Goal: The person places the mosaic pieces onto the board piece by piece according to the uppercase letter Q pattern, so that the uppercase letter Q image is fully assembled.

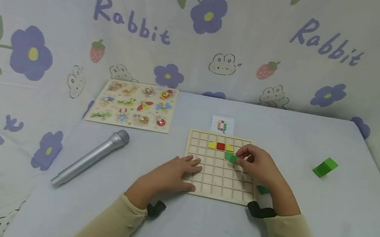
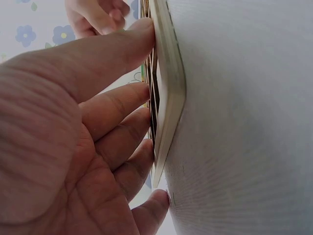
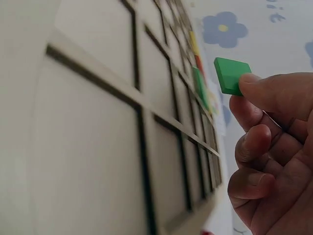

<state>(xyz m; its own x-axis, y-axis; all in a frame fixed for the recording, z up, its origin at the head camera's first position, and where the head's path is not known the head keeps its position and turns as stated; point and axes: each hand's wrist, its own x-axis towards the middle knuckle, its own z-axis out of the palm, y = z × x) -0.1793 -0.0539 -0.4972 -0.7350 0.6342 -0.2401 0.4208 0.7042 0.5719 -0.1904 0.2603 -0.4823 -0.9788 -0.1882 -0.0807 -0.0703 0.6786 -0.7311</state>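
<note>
Between thumb and fingertips my right hand [image 1: 260, 166] pinches a green square tile [image 3: 232, 76], held just over the wooden grid board [image 1: 217, 180]. In the grid's upper part lie a red square tile [image 1: 220, 146], a yellow tile [image 1: 212, 145] on its left and another yellow tile [image 1: 230, 148] on its right. A green tile [image 1: 228, 156] sits one row lower, beside the pinched one. My left hand [image 1: 174, 173] rests on the board's left edge with its fingers spread; the left wrist view shows the thumb and fingertips touching that edge.
Behind the board lies a small pattern card [image 1: 222, 125]. A silver microphone [image 1: 92, 158] and an insect puzzle board [image 1: 132, 105] are on the left. Green blocks [image 1: 325, 167] stand at the right. Another green piece [image 1: 263, 190] lies near the right wrist, partly hidden.
</note>
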